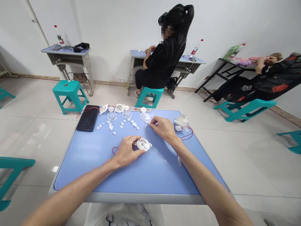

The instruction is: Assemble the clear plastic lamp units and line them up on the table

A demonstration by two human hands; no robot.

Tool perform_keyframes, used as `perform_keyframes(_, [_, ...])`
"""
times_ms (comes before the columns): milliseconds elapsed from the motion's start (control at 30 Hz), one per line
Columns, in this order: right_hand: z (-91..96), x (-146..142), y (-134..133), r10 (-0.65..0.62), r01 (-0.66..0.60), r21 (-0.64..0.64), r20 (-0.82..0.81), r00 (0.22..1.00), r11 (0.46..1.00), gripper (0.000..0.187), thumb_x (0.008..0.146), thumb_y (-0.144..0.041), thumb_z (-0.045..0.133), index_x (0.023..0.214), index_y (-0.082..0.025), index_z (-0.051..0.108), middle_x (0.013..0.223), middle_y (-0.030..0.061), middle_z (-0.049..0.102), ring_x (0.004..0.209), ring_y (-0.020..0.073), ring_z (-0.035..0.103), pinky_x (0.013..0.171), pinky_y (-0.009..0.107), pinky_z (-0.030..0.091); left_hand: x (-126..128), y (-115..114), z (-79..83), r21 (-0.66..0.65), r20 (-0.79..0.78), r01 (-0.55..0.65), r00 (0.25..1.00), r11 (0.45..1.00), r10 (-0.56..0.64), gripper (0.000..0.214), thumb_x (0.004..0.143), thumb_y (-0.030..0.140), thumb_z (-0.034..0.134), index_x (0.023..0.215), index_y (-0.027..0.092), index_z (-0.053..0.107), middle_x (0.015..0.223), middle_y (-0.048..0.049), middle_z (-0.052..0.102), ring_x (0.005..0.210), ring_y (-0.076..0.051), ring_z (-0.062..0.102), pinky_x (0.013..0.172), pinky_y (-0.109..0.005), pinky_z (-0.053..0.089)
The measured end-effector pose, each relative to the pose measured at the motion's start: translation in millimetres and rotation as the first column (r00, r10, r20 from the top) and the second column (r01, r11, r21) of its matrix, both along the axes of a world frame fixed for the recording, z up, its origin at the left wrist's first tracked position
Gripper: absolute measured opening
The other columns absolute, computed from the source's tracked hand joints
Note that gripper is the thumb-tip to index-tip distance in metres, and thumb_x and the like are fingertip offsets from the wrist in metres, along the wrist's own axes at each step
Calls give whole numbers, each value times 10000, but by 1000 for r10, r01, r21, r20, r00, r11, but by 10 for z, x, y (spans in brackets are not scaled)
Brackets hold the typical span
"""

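My left hand (128,150) grips a white round gear housing (143,144) with a small eyelet at its side, resting on the blue table. A red wire (114,150) loops out beside that hand. Farther forward, my right hand (164,127) has thumb and forefinger pinched together just by a clear disc (145,116). Whatever its fingertips hold is too small to make out. Several tiny white gears (134,124) lie scattered to the left of it. Along the far edge sit another white housing (119,108) and more clear discs (112,116).
A black phone (88,118) lies at the table's far left. At the right are a clump of clear and white parts (181,121) and a clear stick-like piece (179,161) near my forearm. Beyond the table, two people sit working on teal stools (150,96).
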State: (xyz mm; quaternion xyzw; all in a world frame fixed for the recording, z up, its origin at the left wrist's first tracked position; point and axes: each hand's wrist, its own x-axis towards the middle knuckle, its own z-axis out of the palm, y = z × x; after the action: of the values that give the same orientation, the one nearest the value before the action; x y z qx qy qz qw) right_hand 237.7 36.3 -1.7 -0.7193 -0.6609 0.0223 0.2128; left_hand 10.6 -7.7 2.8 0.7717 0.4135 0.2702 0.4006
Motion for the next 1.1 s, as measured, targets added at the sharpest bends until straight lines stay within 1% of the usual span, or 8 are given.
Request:
perform_keyframes(267, [8, 2, -5, 9, -9, -8, 13, 1000, 1000, 35, 805, -256, 642, 806, -223, 656, 846, 27, 733, 802, 219, 653, 651, 295, 398, -3, 0, 18, -8, -7, 2, 1000, 1000, -2, 473, 722, 228, 773, 1176, 168, 653, 1037, -56, 689, 940, -226, 591, 888, -373, 461])
perform_keyframes(500, [-7, 8, -11, 19, -19, -1, 14, 1000, 1000, 36, 810, -252, 637, 810, -223, 659, 859, 28, 734, 823, 221, 652, 668, 296, 407, -4, 4, 0, -18, -11, -5, 1000, 1000, 5, 485, 719, 237, 782, 1182, 169, 657, 1037, -72, 683, 938, -228, 590, 895, -380, 464])
perform_keyframes(733, [-40, 24, -19, 20, -20, 7, -2, 1000, 1000, 40, 808, -245, 631, 807, -219, 662, 868, 38, 726, 831, 224, 650, 701, 308, 430, -4, -1, -5, 5, -15, -11, 1000, 1000, 11, 478, 721, 255, 775, 1178, 180, 655, 1023, -64, 689, 934, -228, 600, 887, -374, 475])
perform_keyframes(867, [-48, 43, -21, 33, -32, 20, -24, 999, 999, 47, 802, -247, 635, 807, -210, 663, 855, 45, 718, 825, 229, 650, 712, 321, 449, -1, -3, -9, 15, -6, -18, 1000, 1000, 18, 488, 717, 261, 778, 1182, 180, 651, 1040, -66, 697, 946, -230, 605, 890, -374, 475])
perform_keyframes(933, [-50, 65, -29, 48, -47, 32, -44, 998, 998, 61, 804, -255, 631, 822, -206, 664, 859, 44, 712, 798, 216, 648, 713, 323, 463, -1, -2, -11, 21, 5, -14, 1000, 1000, 14, 473, 723, 262, 772, 1174, 186, 654, 1051, -62, 700, 964, -231, 605, 904, -377, 470])
perform_keyframes(1033, [-45, 108, -63, 80, -76, 50, -77, 994, 996, 100, 815, -272, 616, 867, -203, 667, 904, 44, 704, 766, 189, 644, 724, 324, 493, -1, 0, -15, 21, 12, -9, 1000, 1000, 9, 465, 724, 267, 769, 1168, 188, 656, 1050, -56, 703, 958, -228, 608, 905, -378, 469])
perform_keyframes(1100, [-23, 133, -107, 118, -109, 82, -126, 985, 991, 123, 824, -280, 600, 889, -202, 670, 924, 50, 697, 785, 191, 645, 742, 338, 514, 0, 1, -18, 18, 7, -12, 1000, 1000, 12, 466, 720, 271, 770, 1164, 187, 657, 1040, -55, 704, 941, -226, 612, 895, -378, 473])
